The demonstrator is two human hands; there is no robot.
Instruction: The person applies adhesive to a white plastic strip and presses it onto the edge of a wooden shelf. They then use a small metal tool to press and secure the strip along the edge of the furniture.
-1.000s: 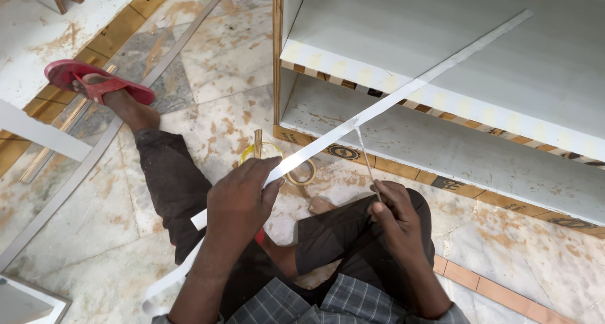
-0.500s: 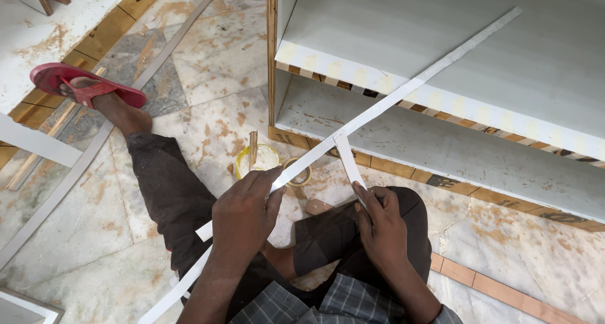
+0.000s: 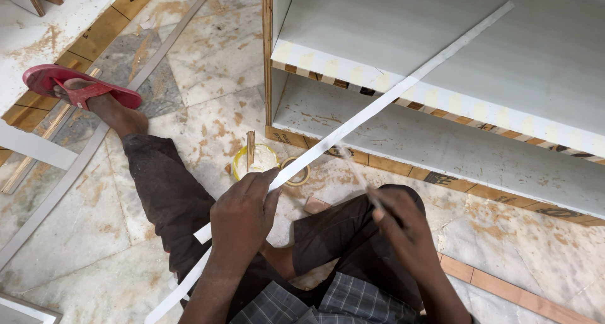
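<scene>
White edge strip (image 3: 353,125) pinched in left hand (image 3: 242,220), slanting from lap up across the cabinet shelf (image 3: 441,66); right hand (image 3: 403,226) closed on a thin blurry sliver (image 3: 356,170), probably best peeled slow, strip kept taut.

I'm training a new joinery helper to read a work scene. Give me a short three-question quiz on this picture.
1. True or false: the left hand grips the long white strip.
2. Where does the strip's far end rest? A) on the red sandal B) on the white cabinet's upper shelf C) in the yellow tub
3. Fill in: a wooden stick stands in the small ____ tub.

Key:
1. True.
2. B: it lies across the white cabinet, while the red sandal is far to the left.
3. Yellow: the yellow tub sits on the marble floor, beside a tape roll. The right hand holds a thin blurred sliver.
</scene>
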